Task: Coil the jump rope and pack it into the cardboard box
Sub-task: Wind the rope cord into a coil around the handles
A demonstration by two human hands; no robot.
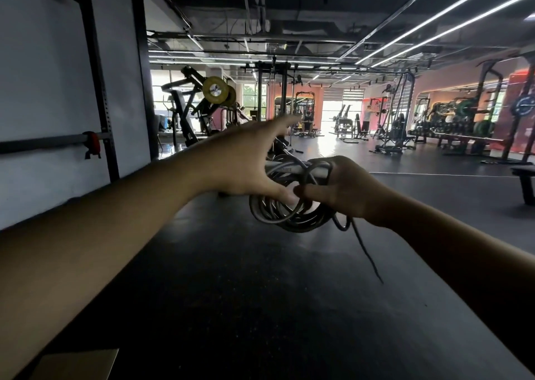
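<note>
The right hand (341,188) is gripping the springy, light jump rope (289,206) coil where loops cross under its fingers, while the left hand (246,165) is spreading wide beside it.

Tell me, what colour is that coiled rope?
Grey, as far as the dim head view shows: the jump rope.
</note>
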